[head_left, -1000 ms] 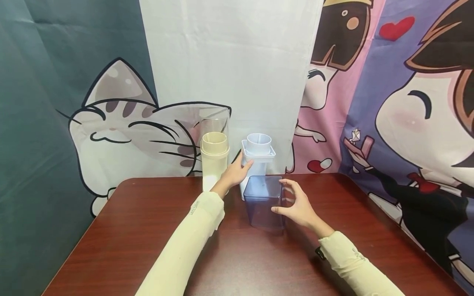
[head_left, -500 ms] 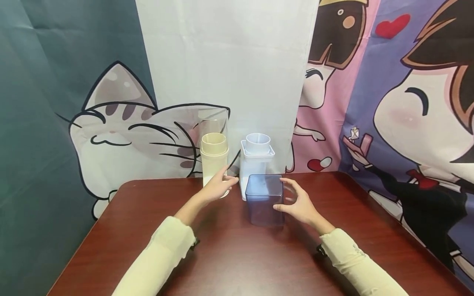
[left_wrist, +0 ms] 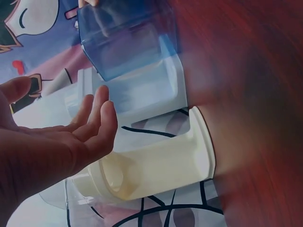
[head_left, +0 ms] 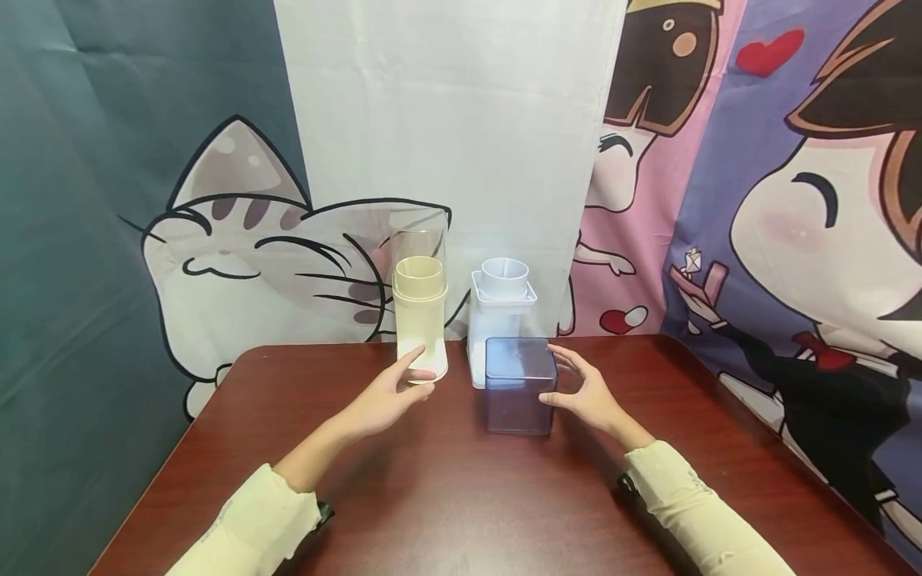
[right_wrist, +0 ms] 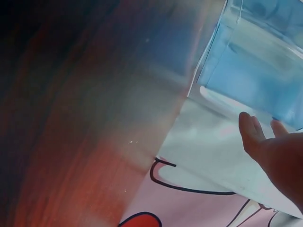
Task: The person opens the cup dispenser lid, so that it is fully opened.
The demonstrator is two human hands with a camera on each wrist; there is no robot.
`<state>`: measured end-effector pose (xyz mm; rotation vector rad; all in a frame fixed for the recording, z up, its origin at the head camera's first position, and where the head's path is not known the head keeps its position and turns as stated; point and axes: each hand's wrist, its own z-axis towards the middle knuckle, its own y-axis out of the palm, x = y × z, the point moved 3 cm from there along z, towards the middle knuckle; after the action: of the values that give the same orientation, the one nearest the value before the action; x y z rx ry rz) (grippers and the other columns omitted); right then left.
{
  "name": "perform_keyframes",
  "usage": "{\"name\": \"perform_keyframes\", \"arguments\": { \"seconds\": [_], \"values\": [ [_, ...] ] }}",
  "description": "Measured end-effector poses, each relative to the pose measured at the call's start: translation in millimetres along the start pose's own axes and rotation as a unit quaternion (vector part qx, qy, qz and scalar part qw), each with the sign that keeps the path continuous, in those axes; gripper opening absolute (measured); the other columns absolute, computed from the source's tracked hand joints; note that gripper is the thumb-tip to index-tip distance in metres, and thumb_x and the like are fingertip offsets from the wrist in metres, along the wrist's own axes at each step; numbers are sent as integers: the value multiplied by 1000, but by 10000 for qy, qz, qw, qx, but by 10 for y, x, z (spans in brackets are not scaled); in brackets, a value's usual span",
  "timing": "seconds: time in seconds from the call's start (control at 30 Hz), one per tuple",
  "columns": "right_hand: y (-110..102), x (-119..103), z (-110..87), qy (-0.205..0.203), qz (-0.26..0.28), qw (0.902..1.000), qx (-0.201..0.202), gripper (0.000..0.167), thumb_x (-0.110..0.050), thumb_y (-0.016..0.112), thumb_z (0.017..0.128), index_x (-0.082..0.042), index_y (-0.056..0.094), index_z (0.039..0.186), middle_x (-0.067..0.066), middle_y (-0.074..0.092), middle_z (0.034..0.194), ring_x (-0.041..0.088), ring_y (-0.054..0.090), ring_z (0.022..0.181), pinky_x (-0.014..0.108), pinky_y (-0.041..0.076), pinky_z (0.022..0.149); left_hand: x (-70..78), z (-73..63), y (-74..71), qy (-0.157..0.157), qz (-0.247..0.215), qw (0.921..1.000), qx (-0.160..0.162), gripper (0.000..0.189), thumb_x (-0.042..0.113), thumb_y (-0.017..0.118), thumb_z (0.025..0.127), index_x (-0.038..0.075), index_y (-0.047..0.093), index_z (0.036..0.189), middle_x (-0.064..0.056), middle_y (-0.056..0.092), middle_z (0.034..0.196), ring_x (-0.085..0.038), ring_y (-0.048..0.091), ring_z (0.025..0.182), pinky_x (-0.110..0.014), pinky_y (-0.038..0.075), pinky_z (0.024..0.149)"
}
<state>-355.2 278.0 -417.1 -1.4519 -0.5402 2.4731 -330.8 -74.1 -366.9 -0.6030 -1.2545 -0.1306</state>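
Observation:
A translucent blue square box stands on the table in front of a pale blue-white stand with a round collar on top. My right hand holds the box at its right side, thumb at the front and fingers towards the back. In the right wrist view the fingertips are close against the blue box. My left hand is spread and holds nothing. It hovers in front of a cream stand, which the left wrist view shows beyond its fingers.
A clear cylinder rises above or behind the cream stand. Both stands are near the back edge of the brown table. A cartoon-printed cloth hangs right behind the table.
My left hand has drawn back from the pale stand, leftward and nearer to me. The blue box has turned slightly and shifted a little right, with my right hand on it.

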Motion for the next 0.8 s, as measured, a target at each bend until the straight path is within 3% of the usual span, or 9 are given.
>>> {"name": "perform_keyframes", "arguments": {
  "seconds": [0.17, 0.3, 0.47, 0.53, 0.7, 0.8],
  "values": [
    [9, 23, -5, 38, 92, 9999, -96, 83, -4, 85, 75, -11, 46, 147, 18, 55, 140, 41, 51, 127, 57, 48, 94, -1, -100, -17, -75, -56, 10000, 1, 68, 12, 56, 100, 5, 20, 157, -22, 58, 133, -33, 65, 110, -40, 52, 88],
    [18, 20, 5, 17, 107, 9998, -141, 80, -3, 83, 77, -10, 46, 147, 20, 54, 141, 42, 51, 127, 57, 48, 94, 26, -145, -25, 42, -45, 10000, -26, 68, 10, 56, 99, 2, 20, 156, -24, 58, 133, -34, 65, 109, -36, 52, 82],
    [13, 9, 20, -126, 23, 9998, -167, 72, -2, 79, 81, -7, 47, 145, 22, 53, 141, 45, 49, 128, 58, 46, 96, 43, -170, -34, 160, -40, 9998, -60, 68, 9, 56, 99, 0, 19, 155, -26, 57, 132, -34, 64, 110, -38, 52, 85],
    [-1, 9, 22, -204, -3, 9997, -146, 67, -2, 78, 83, -5, 49, 144, 22, 53, 141, 44, 50, 127, 50, 48, 97, 40, -172, -29, 218, -67, 9997, -58, 68, 9, 56, 99, -1, 19, 155, -27, 57, 132, -34, 64, 111, -39, 52, 89],
    [-15, -5, 21, -299, 107, 9994, -156, 61, -1, 75, 85, -2, 51, 141, 22, 53, 140, 44, 52, 125, 25, 47, 95, 18, -187, -5, 195, -102, 9998, 4, 68, 10, 57, 99, 3, 20, 156, -25, 55, 134, -33, 64, 111, -38, 51, 81],
    [-12, -14, 17, -365, 114, 9991, -177, 60, -1, 74, 86, -1, 51, 141, 24, 53, 140, 45, 53, 124, 20, 47, 93, 9, -196, 11, 156, -130, 9998, 11, 68, 11, 57, 99, 5, 20, 156, -24, 55, 135, -36, 63, 111, -36, 49, 78]
  ]
}}
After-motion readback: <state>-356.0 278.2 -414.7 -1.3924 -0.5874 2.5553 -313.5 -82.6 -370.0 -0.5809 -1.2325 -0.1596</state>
